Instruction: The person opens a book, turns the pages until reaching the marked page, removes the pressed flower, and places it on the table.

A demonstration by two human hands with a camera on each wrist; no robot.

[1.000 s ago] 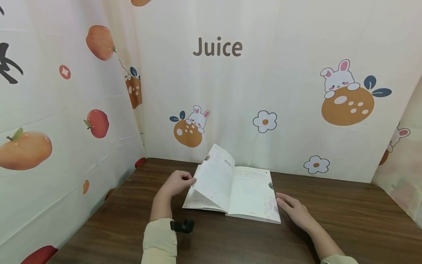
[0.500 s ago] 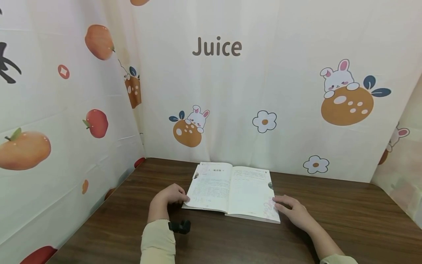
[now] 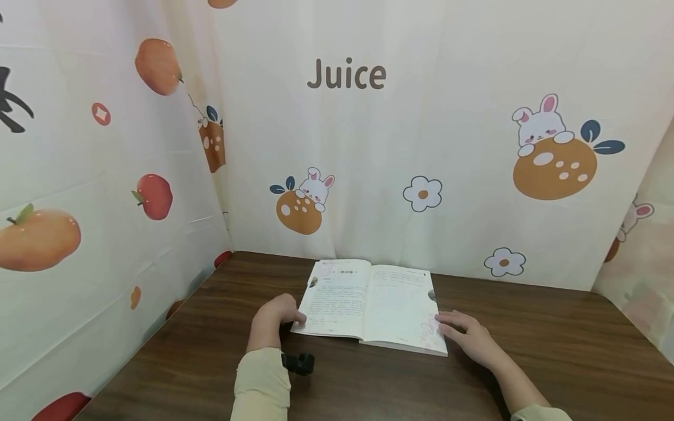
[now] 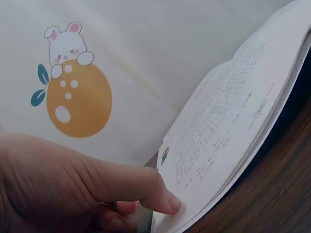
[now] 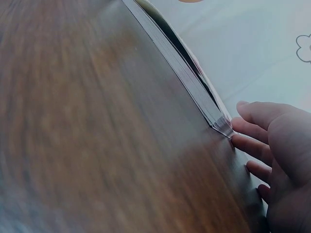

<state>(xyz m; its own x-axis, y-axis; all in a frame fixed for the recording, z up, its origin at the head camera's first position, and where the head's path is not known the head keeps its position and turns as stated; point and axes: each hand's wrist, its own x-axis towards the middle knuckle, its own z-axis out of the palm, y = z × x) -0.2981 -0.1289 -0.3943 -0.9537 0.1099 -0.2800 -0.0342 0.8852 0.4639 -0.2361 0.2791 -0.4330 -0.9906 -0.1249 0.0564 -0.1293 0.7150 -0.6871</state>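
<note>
An open book (image 3: 337, 298) lies on the table with both pages flat and printed with text. At its lower left corner is my left hand (image 3: 277, 316). In the left wrist view the thumb (image 4: 170, 201) of that hand presses on the page margin, while its other fingers are curled below at the book's edge, partly hidden. On the opposite side my right hand (image 3: 470, 336) touches the right edge with loosely extended fingers. The right wrist view shows its fingertips (image 5: 236, 141) against the corner of the page block (image 5: 184, 77), the thumb raised off it.
The book stands on a dark wooden table (image 3: 200, 374), close to a white curtain (image 3: 463, 76) printed with fruit, rabbits and flowers. Another printed curtain (image 3: 52, 164) hangs along the left side. A black band (image 3: 298, 363) is on the left wrist.
The left page, lifted and tilted a second ago, now lies flat. My left hand has come down toward the lower left corner. My right fingers have shifted slightly onto the right edge.
</note>
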